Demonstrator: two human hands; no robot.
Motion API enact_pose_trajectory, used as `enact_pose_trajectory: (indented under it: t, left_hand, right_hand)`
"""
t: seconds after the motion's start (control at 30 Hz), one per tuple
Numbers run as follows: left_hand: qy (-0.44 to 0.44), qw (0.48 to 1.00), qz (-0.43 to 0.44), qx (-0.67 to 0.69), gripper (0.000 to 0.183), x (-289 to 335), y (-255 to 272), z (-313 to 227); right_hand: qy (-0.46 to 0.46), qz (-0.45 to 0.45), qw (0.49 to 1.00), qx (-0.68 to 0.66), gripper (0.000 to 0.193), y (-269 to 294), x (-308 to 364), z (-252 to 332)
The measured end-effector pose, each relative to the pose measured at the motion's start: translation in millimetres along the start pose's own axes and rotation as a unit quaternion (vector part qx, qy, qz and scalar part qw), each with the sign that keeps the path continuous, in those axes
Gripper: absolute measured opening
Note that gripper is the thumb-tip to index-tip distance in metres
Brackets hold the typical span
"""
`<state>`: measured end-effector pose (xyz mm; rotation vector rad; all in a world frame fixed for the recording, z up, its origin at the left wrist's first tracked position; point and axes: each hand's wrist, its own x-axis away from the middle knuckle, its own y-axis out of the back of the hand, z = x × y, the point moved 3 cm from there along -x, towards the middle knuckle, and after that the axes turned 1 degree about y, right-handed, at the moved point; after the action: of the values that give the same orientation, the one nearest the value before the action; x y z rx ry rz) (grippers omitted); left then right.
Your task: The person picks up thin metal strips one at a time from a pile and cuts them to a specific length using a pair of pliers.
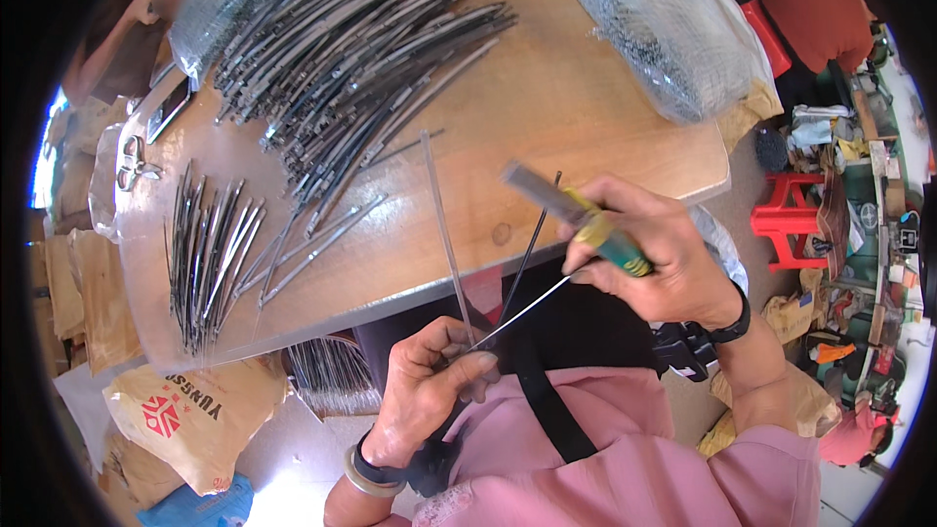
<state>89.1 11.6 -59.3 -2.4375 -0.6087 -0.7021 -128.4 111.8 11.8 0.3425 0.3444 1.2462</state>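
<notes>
My left hand (429, 385) pinches the joined ends of thin metal rods (444, 224) just below the wooden table's edge (410, 283). One pale rod and one dark rod rise from it over the tabletop. My right hand (654, 249) grips a hand tool with a green and yellow handle (610, 239) and a flat grey metal head. A thin bright wire (532, 307) runs between the fingers of the two hands.
A big heap of dark metal ribs (361, 49) covers the table's far left. A smaller bundle (210, 254) lies at its left edge. A clear bag of small metal parts (673, 34) sits far right. Red stools (791, 215) and sacks (185, 420) stand on the floor.
</notes>
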Motion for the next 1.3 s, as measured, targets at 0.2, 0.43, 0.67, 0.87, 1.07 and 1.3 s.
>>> enact_pose_trajectory:
  t: [0.2, 0.43, 0.67, 0.87, 1.07, 1.3]
  left_hand:
    - [0.02, 1.0, 0.008, -0.02, 0.005, -4, 4, 11]
    - [0.033, 0.999, 0.001, -0.011, 0.005, 0, 8, 16]
    - [0.04, 0.999, 0.024, -0.021, 0.007, 0, -2, 16]
    - [0.077, 0.995, 0.035, -0.046, 0.007, -1, -3, 19]
    - [0.082, 0.995, 0.038, -0.042, 0.006, 0, -5, 23]
    - [0.102, 0.992, 0.05, -0.054, 0.013, 5, -1, 23]
  right_hand:
    - [0.014, -0.001, 0.999, 0.05, 0.018, -17, 7, -8]
    - [-0.008, -0.029, 0.998, 0.047, 0.014, 16, 12, -10]
    - [0.063, 0.021, 0.985, 0.157, 0.019, -11, 14, -13]
    - [0.134, 0.064, 0.956, 0.252, 0.027, -25, 8, -15]
    - [0.155, 0.087, 0.945, 0.275, 0.017, -33, 9, -19]
    - [0.129, 0.116, 0.948, 0.267, 0.024, -37, 12, -18]
